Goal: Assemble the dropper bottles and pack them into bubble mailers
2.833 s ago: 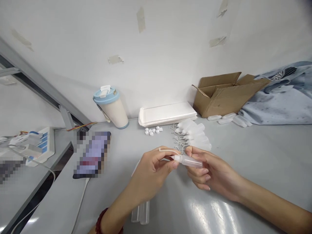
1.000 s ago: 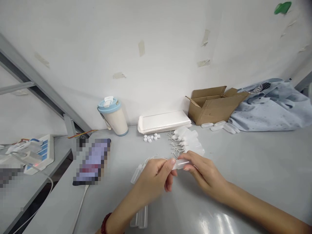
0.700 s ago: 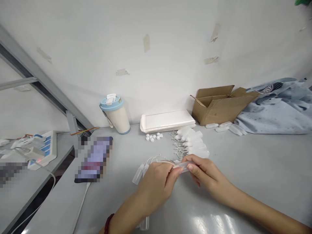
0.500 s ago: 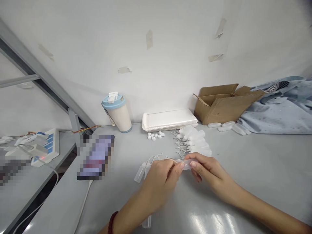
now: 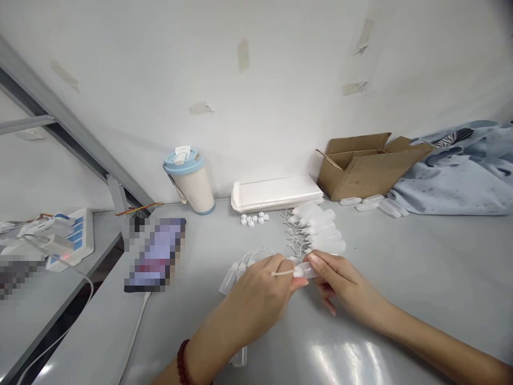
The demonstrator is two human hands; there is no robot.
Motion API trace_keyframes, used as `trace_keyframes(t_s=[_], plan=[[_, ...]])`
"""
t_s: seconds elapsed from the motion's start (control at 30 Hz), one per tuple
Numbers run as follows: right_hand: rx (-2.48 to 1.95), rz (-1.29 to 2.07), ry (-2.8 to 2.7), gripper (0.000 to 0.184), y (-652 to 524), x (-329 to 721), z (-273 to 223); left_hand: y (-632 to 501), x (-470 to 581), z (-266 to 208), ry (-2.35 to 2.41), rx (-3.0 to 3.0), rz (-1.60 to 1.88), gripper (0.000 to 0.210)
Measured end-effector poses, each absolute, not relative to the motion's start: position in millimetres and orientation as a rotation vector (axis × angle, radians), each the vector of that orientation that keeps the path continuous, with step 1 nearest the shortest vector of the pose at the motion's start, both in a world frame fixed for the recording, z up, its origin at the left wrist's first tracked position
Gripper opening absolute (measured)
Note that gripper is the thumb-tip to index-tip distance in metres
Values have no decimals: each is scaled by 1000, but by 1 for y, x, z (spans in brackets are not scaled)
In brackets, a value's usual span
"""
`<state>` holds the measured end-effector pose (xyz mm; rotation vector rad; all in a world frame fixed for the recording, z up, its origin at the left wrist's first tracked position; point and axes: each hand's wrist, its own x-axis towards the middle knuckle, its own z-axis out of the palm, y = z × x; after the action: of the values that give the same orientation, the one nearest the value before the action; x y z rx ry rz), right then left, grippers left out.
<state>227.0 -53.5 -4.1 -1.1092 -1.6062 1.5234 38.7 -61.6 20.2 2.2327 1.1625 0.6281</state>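
I held the translucent bottle (image 5: pixel 309 269) just above the tabletop (image 5: pixel 420 283), near the pile of bottles (image 5: pixel 320 231). The fingers of my left hand (image 5: pixel 260 290) were closed about its white cap (image 5: pixel 298 272); those of my right hand (image 5: pixel 345 278) gripped its body. I judged it light, smooth and squeezable: firm grip at the stiffer cap, light pinch on the body.

Grey tabletop (image 5: pixel 420 267) carries blurred phone (image 5: pixel 156 254), tumbler (image 5: pixel 192 190), stack of flat wht. pcs. (image 5: pixel 276 192), sm. wht. caps (image 5: pixel 250 224), piled btls. (image 5: pixel 323 231), open cardbd. box (image 5: pixel 363 179) & lt. blue cloth (image 5: pixel 460 184).
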Motion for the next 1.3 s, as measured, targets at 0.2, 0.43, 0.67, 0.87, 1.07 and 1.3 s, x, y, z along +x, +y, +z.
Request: trace_keyframes(t_s=[0.2,0.43,0.67,0.87,1.07,1.3], plan=[[-1070,1199,-1779,38,-52,229,3,-58,41,25,1137,2190,637,39],[-806,691,-2101,28,-53,233,9,-65,45,27,1162,2123,646,47],[-1062,1106,-1877,45,-59,225,11,-63,44,17,1083,2458,766,38],[-1094,1485,-1735,52,-52,229,12,-64,43,13,1013,2784,863,33],[-1100,1656,-1630,52,-47,231,7,-62,41,9,1075,2675,801,31],[-1048,1119,-1864,37,-53,230,12,-59,41,15,1146,2380,806,20]])
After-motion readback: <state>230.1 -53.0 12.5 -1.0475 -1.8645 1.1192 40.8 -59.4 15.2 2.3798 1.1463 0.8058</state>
